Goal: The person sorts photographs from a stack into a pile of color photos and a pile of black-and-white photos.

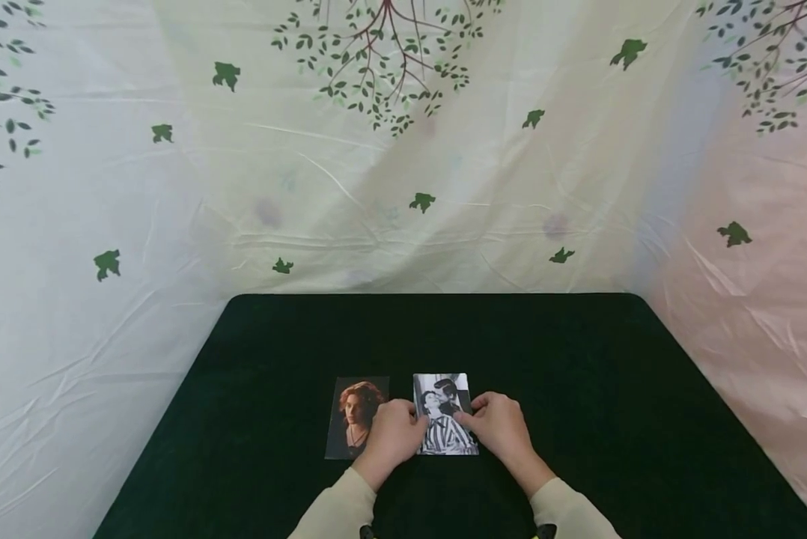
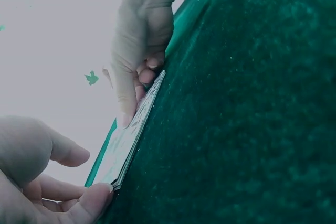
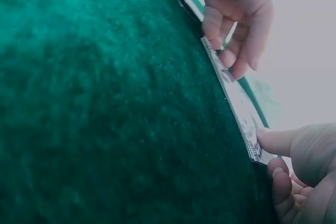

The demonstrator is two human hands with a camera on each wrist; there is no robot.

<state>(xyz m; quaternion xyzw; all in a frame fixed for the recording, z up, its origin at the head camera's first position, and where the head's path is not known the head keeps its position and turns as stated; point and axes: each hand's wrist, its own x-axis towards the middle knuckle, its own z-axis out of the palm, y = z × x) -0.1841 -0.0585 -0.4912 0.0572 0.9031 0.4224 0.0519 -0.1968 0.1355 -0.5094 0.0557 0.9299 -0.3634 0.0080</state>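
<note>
Your beige sleeves (image 1: 336,513) sit closest, cut off at the frame's bottom. Beyond them the dark green velvet tabletop (image 1: 579,389) carries two prints: a colour portrait photograph (image 1: 356,416), lying flat, and the black-and-white photograph (image 1: 444,414) just beside it. Your left hand (image 1: 391,434) and right hand (image 1: 501,428) each pinch a side edge of it, seemingly to square it; fingers hide its margins.

The table (image 1: 579,389) is covered in dark green cloth that looks soft and fuzzy, like velvet. The black-and-white photo (image 1: 444,419) is thin, smooth, shiny paper. The colour photo (image 1: 349,419) looks smooth too. The sheet (image 1: 403,187) behind is thin, wrinkly cloth with printed leaves.
</note>
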